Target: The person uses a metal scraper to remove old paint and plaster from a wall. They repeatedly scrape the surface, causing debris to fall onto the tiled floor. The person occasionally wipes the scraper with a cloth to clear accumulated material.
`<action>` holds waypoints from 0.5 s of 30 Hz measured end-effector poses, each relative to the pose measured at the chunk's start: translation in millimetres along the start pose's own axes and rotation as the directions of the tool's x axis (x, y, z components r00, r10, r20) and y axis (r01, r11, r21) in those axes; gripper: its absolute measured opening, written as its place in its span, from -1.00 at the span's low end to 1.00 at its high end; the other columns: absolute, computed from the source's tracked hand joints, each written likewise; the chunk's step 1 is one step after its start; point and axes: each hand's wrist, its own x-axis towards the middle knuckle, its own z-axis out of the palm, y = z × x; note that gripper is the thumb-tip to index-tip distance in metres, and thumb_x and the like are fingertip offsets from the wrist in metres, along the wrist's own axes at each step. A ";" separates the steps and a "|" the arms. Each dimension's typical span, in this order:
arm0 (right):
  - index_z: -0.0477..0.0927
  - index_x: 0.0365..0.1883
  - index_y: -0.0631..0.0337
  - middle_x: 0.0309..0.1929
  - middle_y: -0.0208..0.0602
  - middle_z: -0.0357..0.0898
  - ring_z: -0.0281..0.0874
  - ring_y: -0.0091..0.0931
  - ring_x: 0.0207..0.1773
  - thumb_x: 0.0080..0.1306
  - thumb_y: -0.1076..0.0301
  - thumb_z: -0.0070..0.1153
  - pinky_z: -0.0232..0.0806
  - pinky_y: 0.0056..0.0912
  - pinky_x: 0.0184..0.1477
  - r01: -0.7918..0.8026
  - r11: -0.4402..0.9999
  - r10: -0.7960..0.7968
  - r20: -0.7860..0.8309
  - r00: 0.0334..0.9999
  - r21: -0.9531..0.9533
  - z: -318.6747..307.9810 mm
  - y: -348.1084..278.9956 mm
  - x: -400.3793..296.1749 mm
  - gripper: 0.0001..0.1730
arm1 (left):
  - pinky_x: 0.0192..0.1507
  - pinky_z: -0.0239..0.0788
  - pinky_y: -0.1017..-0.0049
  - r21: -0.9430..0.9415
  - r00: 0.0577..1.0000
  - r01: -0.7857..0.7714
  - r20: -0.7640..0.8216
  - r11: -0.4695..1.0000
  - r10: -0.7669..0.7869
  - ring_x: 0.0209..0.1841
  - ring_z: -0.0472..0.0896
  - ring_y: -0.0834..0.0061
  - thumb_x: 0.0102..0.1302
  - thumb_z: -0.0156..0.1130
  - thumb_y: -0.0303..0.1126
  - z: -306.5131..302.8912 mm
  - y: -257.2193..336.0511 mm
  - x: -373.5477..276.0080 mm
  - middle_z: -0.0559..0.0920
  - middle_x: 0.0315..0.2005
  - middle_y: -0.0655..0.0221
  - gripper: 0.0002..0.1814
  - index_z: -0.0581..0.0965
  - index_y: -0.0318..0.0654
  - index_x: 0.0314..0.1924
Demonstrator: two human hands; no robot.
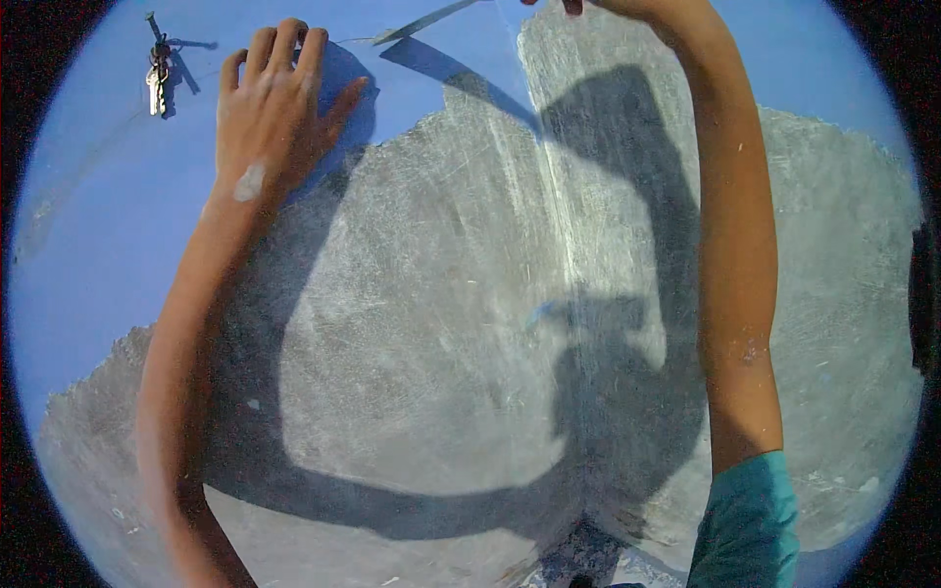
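My left hand (pixel 276 103) rests palm-in on the blue painted surface (pixel 95 198), fingers spread and bent, with no object seen in it. A dab of white material sticks to its wrist. My right hand (pixel 573 6) is mostly cut off by the top edge; only fingertips and wrist show. Between the hands a thin, flat strip or blade (pixel 426 22) slants up out of view and casts a dark shadow. Whether my right hand holds it cannot be seen. Below both hands spreads a rough grey, scratched patch (pixel 412 294) with a ragged edge against the blue.
Several keys (pixel 157 92) hang from a nail (pixel 153 26) at the upper left. A pale vertical crease (pixel 555 198) runs down the grey surface. My arms' shadows cross it. A dark object (pixel 922 301) shows at the right rim.
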 end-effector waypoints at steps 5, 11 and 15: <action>0.63 -0.49 0.35 -0.59 -0.22 0.59 0.49 -0.55 -0.64 -0.11 0.16 0.37 0.27 -0.58 -0.61 0.101 0.993 -0.101 0.011 0.995 -0.061 -9.4 19.4 39.7 -0.61 | 0.02 0.19 0.29 -0.006 0.990 -0.017 -0.142 1.000 0.016 -0.02 0.40 0.36 0.14 0.15 0.02 8.4 6.3 -0.3 0.46 -0.16 0.33 -0.51 0.44 -0.24 -0.12; 0.51 -0.42 0.46 -0.60 -0.19 0.56 0.53 -0.52 -0.61 -0.21 0.27 0.45 0.41 -0.53 -0.53 0.303 0.948 -0.290 -0.125 0.949 0.102 -5.1 16.6 82.6 -0.50 | 0.06 0.16 0.28 -0.005 0.999 -0.008 -0.052 1.000 0.007 0.02 0.38 0.35 0.15 0.11 0.06 1.8 2.1 -1.0 0.45 -0.11 0.33 -0.48 0.43 -0.21 -0.08; 0.43 -0.56 0.30 -0.68 -0.30 0.47 0.45 -0.53 -0.63 -0.18 0.23 0.44 0.33 -0.46 -0.57 0.440 0.898 -0.405 -0.442 0.801 -0.024 14.6 10.3 99.7 -0.56 | 0.10 0.13 0.27 0.048 1.000 -0.001 -0.021 0.999 0.002 0.06 0.36 0.28 0.18 0.04 0.10 -5.6 6.2 0.9 0.44 -0.03 0.29 -0.45 0.43 -0.19 -0.02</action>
